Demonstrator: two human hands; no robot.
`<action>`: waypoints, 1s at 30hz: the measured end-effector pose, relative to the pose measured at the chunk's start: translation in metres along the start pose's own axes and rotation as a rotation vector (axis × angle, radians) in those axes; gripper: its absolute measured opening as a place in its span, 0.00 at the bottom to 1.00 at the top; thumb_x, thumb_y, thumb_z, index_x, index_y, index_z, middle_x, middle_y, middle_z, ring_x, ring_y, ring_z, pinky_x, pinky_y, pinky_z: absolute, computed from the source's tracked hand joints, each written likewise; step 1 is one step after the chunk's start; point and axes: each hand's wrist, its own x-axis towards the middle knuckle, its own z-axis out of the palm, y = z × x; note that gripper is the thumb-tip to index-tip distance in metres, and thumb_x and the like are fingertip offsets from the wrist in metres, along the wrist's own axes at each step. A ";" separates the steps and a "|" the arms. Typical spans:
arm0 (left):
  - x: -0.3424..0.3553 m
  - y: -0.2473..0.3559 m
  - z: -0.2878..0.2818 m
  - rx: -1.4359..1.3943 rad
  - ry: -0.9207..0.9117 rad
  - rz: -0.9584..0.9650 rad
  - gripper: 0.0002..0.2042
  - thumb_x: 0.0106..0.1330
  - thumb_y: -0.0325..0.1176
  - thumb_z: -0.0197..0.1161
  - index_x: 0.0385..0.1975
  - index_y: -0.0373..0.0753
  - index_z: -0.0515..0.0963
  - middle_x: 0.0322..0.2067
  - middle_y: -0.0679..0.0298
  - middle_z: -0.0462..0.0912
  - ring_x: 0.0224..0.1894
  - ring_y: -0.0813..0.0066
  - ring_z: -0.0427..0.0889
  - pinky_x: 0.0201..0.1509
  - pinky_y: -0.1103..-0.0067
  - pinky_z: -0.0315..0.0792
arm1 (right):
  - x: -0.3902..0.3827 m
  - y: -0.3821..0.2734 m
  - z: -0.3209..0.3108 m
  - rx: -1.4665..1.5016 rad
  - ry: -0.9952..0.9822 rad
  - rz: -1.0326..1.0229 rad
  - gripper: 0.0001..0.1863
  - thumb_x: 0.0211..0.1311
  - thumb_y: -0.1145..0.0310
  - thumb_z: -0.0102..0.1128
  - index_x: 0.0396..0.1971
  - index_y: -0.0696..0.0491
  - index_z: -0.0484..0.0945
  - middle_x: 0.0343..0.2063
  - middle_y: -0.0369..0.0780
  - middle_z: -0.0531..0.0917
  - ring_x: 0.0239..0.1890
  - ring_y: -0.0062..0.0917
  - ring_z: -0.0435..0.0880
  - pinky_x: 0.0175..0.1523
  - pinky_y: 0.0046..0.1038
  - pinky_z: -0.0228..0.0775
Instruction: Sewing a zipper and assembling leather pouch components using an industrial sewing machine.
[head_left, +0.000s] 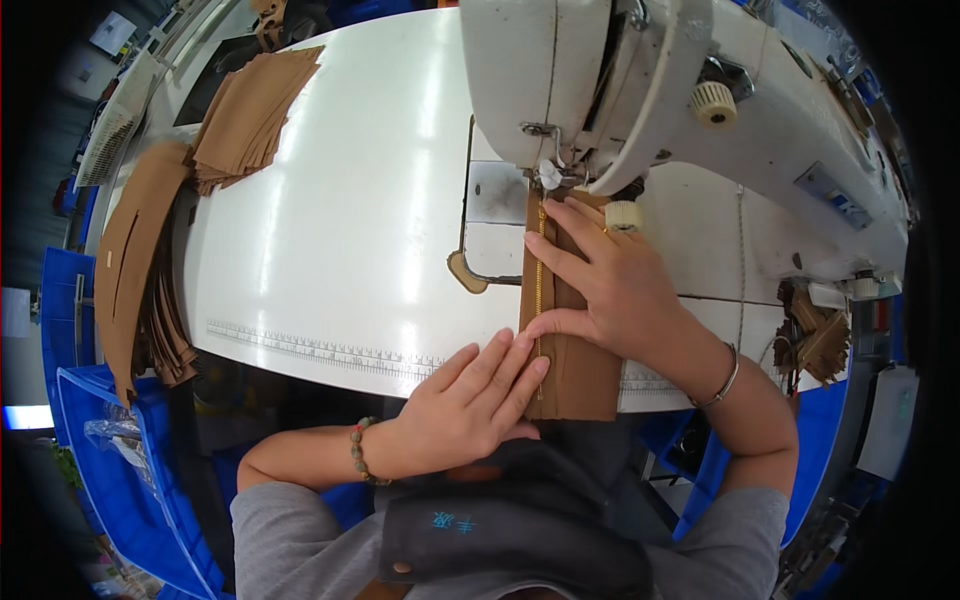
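Observation:
A brown strip (590, 375) with a gold zipper (540, 280) lies lengthwise under the sewing machine's needle area (550, 172). My right hand (610, 280) rests on it with fingers spread, the upper fingertips just below the presser foot and the thumb on the zipper. My left hand (470, 400) lies at the near part of the strip, its straight fingers close together with tips on and beside the zipper, touching or nearly touching my right thumb. Part of the strip is hidden under both hands.
Stacked brown pieces (250, 110) and longer pieces (130, 270) lie on the left of the white table (350, 230). Blue bins (140, 480) stand beside it at lower left. Brown scraps (810, 335) lie under the machine arm (820, 150) at right.

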 end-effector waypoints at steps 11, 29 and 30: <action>-0.078 -0.083 -0.051 0.244 0.066 -0.343 0.21 0.66 0.43 0.74 0.55 0.42 0.85 0.58 0.61 0.86 0.64 0.55 0.81 0.64 0.63 0.76 | 0.002 -0.006 -0.007 -0.050 -0.113 0.041 0.53 0.39 0.29 0.75 0.60 0.55 0.82 0.68 0.53 0.74 0.71 0.51 0.73 0.65 0.46 0.69; -0.201 -0.285 -0.160 0.844 -0.076 -1.275 0.13 0.75 0.42 0.59 0.40 0.39 0.84 0.47 0.59 0.89 0.50 0.58 0.87 0.50 0.58 0.82 | -0.001 0.000 -0.005 -0.109 -0.041 -0.023 0.51 0.45 0.28 0.68 0.59 0.56 0.84 0.65 0.53 0.78 0.68 0.49 0.76 0.62 0.42 0.70; -0.206 -0.286 -0.162 0.974 -0.025 -1.054 0.12 0.75 0.41 0.59 0.39 0.39 0.83 0.47 0.58 0.89 0.49 0.57 0.87 0.49 0.58 0.82 | -0.001 -0.001 -0.006 -0.115 -0.035 -0.024 0.51 0.44 0.27 0.68 0.59 0.56 0.84 0.65 0.53 0.78 0.68 0.49 0.76 0.62 0.42 0.70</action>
